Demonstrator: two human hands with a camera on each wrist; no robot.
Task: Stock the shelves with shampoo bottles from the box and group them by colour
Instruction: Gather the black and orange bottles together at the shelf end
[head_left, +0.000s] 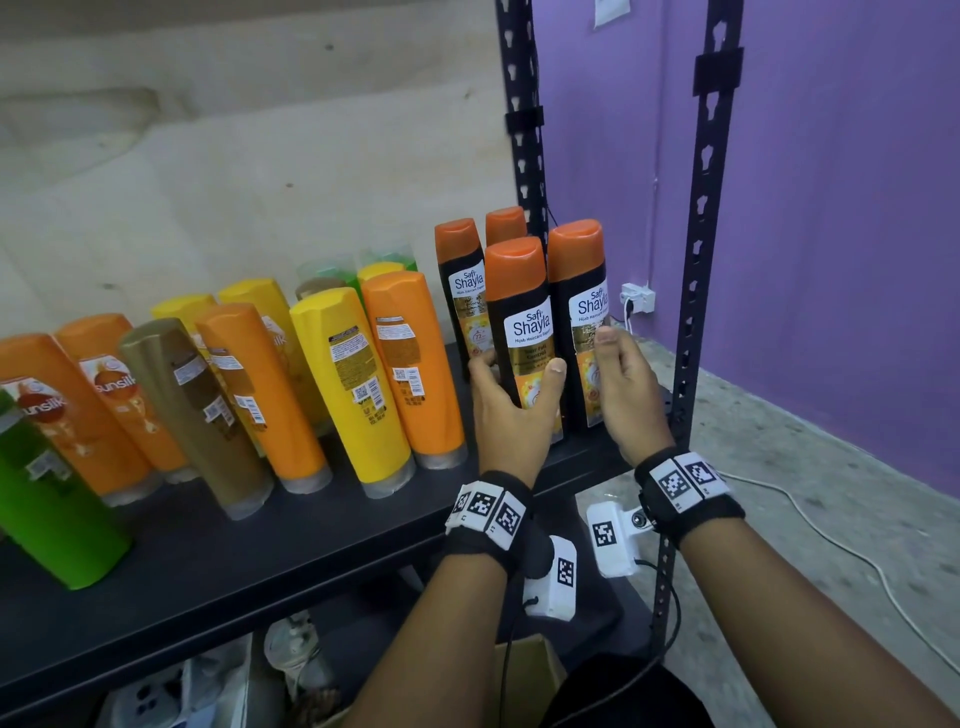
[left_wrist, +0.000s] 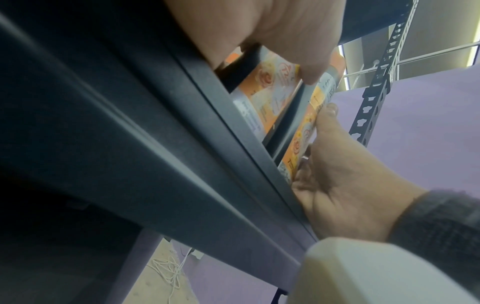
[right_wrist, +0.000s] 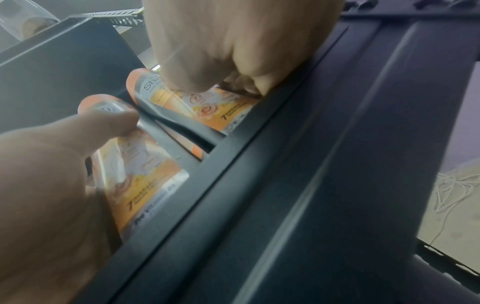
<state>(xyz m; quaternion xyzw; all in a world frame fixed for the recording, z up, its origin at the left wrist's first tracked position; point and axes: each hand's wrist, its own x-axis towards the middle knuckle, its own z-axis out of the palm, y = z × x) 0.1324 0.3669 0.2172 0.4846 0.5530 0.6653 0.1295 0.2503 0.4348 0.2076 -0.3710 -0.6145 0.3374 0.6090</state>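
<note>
While the left hand (head_left: 511, 395) clasps one black orange-capped bottle (head_left: 524, 332) and the right hand (head_left: 626, 387) its neighbour (head_left: 579, 312), both standing beside the shelf's upright post (head_left: 696, 270), placing is nearly done; letting go likely comes next.

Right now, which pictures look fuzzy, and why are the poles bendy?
Head view: sharp; the wide lens bows the rack posts. Right wrist view: the hands and Shayla bottles are smeared. Left wrist view: dim, soft shelf edge.
</note>
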